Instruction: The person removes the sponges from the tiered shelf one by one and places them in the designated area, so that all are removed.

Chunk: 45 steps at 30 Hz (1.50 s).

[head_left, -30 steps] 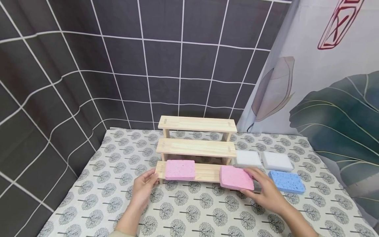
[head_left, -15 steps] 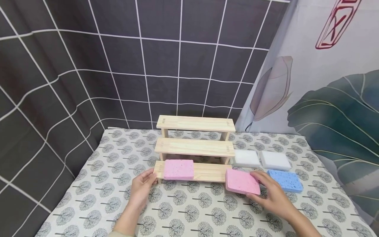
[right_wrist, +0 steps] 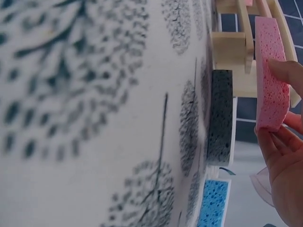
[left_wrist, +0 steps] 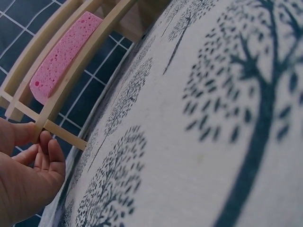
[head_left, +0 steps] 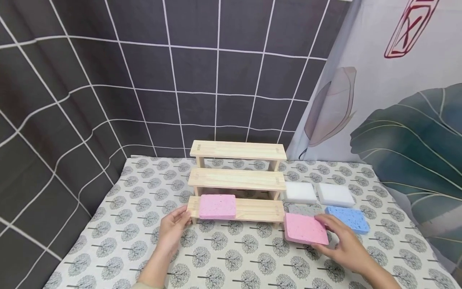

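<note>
A three-step wooden rack (head_left: 236, 178) stands on the patterned cloth. My left hand (head_left: 172, 226) pinches the left end of its lowest board between thumb and fingers, as the left wrist view also shows. One pink sponge (head_left: 217, 206) lies on the left part of that board. With thumb and fingers, my right hand (head_left: 341, 243) grips a second pink sponge (head_left: 306, 228) by its right side. In the right wrist view this held sponge (right_wrist: 272, 75) is up off the cloth, apart from the grey sponge (right_wrist: 220, 118).
Behind the held sponge lies the grey sponge (head_left: 304, 208), partly covered. A blue sponge (head_left: 348, 219) is to its right, and two white sponges (head_left: 300, 192) lie farther back. A dark gridded curtain (head_left: 195, 72) hangs behind the rack.
My right hand has carried its pink sponge right and toward me, away from the lowest board's right end, uncovering more of the grey sponge. The left hand keeps its hold on the rack.
</note>
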### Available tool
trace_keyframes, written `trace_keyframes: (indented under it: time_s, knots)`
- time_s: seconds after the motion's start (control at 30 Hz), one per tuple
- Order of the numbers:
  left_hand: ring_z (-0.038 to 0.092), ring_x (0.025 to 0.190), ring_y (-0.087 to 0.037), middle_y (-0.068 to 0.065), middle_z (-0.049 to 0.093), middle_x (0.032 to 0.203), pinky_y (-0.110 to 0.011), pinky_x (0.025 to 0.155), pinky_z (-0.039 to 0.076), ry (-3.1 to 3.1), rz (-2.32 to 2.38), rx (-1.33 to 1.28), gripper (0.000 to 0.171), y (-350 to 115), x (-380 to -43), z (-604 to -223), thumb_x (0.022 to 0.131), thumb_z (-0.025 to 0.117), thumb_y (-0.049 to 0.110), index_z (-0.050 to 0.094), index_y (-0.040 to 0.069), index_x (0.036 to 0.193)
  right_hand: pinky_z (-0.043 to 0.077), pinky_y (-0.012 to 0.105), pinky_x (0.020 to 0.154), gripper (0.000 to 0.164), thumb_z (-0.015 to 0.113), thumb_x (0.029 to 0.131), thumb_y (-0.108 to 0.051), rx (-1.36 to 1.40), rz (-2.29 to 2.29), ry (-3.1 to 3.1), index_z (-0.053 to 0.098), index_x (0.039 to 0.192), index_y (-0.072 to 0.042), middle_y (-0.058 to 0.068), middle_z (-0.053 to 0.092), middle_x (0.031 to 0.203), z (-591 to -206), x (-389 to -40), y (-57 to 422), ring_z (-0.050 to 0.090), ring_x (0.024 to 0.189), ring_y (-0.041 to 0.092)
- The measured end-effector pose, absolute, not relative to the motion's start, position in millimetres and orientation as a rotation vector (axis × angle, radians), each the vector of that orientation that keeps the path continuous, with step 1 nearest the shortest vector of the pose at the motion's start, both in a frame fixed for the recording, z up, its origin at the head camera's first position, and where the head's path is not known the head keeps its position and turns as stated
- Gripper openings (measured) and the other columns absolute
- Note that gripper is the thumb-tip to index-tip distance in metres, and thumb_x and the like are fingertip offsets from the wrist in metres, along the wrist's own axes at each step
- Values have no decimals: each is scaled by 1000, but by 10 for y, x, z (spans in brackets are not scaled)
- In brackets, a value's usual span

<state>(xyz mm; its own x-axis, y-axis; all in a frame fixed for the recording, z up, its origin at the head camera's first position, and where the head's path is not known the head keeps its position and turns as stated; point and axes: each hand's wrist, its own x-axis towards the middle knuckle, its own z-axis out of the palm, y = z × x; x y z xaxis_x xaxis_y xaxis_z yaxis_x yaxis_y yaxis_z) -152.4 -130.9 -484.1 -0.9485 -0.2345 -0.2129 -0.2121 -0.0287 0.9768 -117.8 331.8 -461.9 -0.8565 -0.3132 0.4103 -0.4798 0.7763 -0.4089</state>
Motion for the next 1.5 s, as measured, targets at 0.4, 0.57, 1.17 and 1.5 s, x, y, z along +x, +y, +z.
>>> trace_keyframes:
  time_s: [0.4, 0.57, 1.17, 1.5]
  knots:
    - [64, 91, -16, -19, 66, 114, -20, 81, 58, -2176, -2187, 505, 37, -1318, -1527, -4855, 99, 61, 3, 56, -7, 134, 38, 1, 95, 78, 98, 61, -18, 643, 804, -2644, 63, 129, -3, 11, 64, 128, -4673, -1093, 3455, 49, 119, -6]
    - [64, 93, -17, -20, 65, 116, -20, 83, 58, -2173, -2200, 486, 38, -1314, -1527, -4855, 99, 60, 3, 55, -8, 135, 33, 3, 98, 78, 99, 59, -23, 588, 750, -2709, 64, 128, -8, 6, 64, 126, -4694, -1017, 3529, 48, 117, -5]
    - [65, 94, -16, -20, 65, 118, -19, 82, 58, -2177, -2186, 499, 38, -1313, -1534, -4866, 100, 61, 4, 56, -8, 135, 22, -2, 97, 83, 100, 55, -30, 665, 646, -2739, 65, 127, -10, 7, 64, 125, -4827, -1008, 3618, 58, 110, 17]
    - [64, 95, -17, -20, 64, 118, -19, 82, 57, -2187, -2181, 495, 38, -1317, -1531, -4870, 100, 61, 6, 55, -7, 135, 35, 17, 111, 83, 97, 64, -29, 648, 706, -2684, 60, 135, -5, 13, 63, 130, -4617, -1063, 3468, 59, 116, 34]
